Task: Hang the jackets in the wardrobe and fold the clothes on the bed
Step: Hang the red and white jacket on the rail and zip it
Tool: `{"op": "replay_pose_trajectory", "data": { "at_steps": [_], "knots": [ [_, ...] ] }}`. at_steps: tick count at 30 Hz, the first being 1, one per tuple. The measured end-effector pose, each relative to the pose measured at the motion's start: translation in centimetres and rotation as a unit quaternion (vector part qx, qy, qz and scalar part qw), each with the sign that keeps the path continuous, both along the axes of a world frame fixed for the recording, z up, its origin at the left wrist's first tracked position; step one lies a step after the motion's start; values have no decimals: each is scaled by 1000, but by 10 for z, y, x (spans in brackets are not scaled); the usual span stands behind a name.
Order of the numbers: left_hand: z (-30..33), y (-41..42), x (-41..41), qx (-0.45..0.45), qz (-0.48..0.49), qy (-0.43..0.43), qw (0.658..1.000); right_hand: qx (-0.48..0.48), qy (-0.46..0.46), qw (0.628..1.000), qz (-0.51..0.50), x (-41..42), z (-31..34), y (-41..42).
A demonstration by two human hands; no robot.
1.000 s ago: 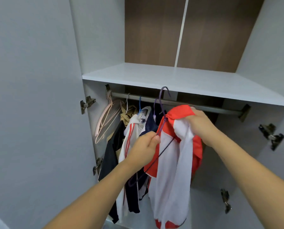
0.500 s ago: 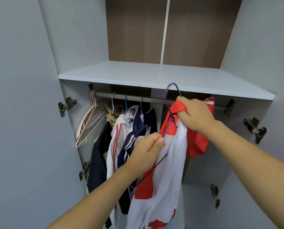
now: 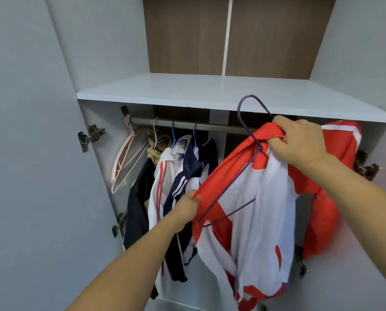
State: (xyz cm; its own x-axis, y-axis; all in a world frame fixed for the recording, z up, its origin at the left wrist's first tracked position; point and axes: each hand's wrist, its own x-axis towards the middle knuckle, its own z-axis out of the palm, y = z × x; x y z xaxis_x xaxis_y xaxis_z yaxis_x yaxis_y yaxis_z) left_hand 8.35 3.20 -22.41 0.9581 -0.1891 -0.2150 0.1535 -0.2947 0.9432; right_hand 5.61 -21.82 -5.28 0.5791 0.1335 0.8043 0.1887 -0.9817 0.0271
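Open pale grey wardrobe (image 3: 102, 63) with brown wood-grain back panel (image 3: 187, 34), seen from the head view, looking up a little. White flat shelf (image 3: 187, 90) across the upper part; grey metal rail (image 3: 210, 126) just below it. At the left end of the rail, bunch of pale pink wire hangers (image 3: 124, 162), hanging without clothes. Next along the rail: beige garment (image 3: 154, 151), dark navy jacket (image 3: 138, 205), white jacket with red side stripes (image 3: 165, 176) on a blue hook, navy jacket with white stripes (image 3: 194, 167) on a purple hook, all close together and touching. Metal door hinges (image 3: 90, 135) on the left door edge, more on the right side, partly hidden. In front of the rail, to the right of the hung clothes, red and white track jacket (image 3: 261, 209) held up in the air, not hung on the rail. Thin purple wire hanger (image 3: 251, 142) partly inside this jacket, its hook rising above the collar and in front of the shelf edge, not touching the rail as far as visible. Right hand (image 3: 297, 140) with fingers curled tight around the bunched red collar, close beside the neck of the hanger. Left hand (image 3: 186, 206) lower, pinching the red shoulder fabric near the hanger's left arm. Red sleeve hanging down at the far right, beyond the right forearm. Bed not in view.
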Motion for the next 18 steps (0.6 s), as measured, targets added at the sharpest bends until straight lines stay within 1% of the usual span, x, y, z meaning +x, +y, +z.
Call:
{"op": "replay_pose_trajectory", "data": {
  "at_steps": [1,3,6,8,10,11,13,14,15,16,17,18],
  "knots": [
    [8,7,8,15,33,-18,999,-21,5,1000,-14,-1,-2,-4],
    [31,18,21,-2,63,-25,998,-53,19,998,-39,-1,-8,-11],
    [78,18,32,-26,69,-37,997,-43,43,995,-85,1,-18,-16],
    [108,9,32,-31,64,-45,996,-4,61,992,-110,5,-24,-13],
    [131,-4,29,-15,33,-52,998,55,75,988,-122,8,-30,-7],
    [140,-11,28,-2,10,-54,998,89,83,985,-125,10,-33,-4],
    [154,-22,25,61,-27,-85,994,157,111,974,-123,12,-39,1],
    [158,-24,26,124,-36,-126,984,191,129,966,-118,13,-41,3],
    [160,-24,27,211,-35,-181,960,221,143,958,-112,13,-44,4],
    [161,-22,29,301,-22,-236,924,244,149,952,-107,13,-45,5],
    [160,-17,32,370,1,-284,885,256,149,949,-104,12,-45,5],
    [158,-10,34,415,24,-316,853,259,144,949,-106,11,-45,4]
  ]
}}
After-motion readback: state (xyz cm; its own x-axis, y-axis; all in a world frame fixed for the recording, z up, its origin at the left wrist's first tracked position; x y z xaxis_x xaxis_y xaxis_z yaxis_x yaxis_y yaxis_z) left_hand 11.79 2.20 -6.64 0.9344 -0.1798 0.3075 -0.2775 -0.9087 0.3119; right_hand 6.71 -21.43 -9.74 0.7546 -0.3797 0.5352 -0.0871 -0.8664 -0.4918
